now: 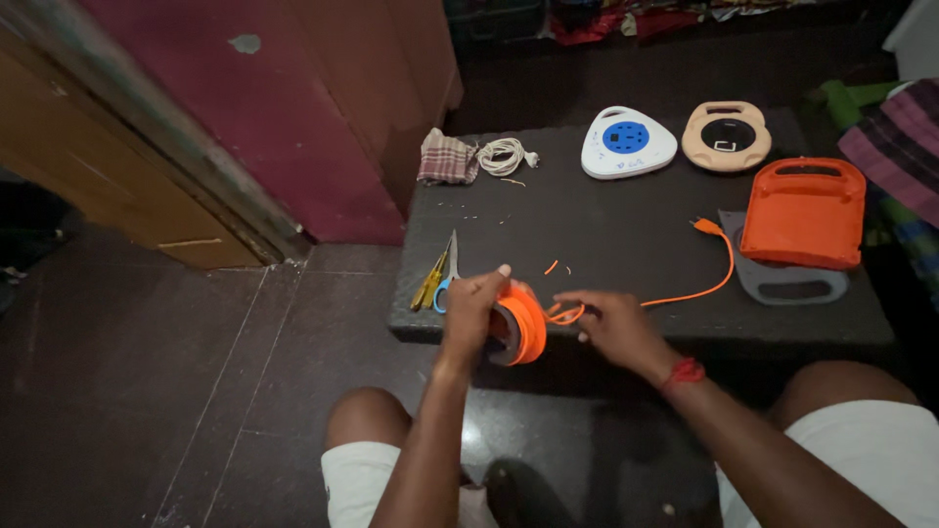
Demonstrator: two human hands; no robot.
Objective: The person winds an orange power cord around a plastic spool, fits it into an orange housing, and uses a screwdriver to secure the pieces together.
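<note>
Left hand [472, 308] clamped the light round spool of limp orange cable [523, 328] by its rim; right hand [611, 323] pinched the cable beside it.

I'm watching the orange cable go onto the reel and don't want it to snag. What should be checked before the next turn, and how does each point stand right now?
1. Reel held firmly: the left hand grips the reel by its side. Ok.
2. Cable guided: the right hand pinches the orange cable close to the reel. Ok.
3. Loose run free of snags: it curves across the dark table to its plug, touching nothing else. Ok.
4. Scissors out of the way: they lie just beside the left hand. Not ok.
5. Windings lying even on the reel: partly hidden by the fingers. Cannot tell.
</note>
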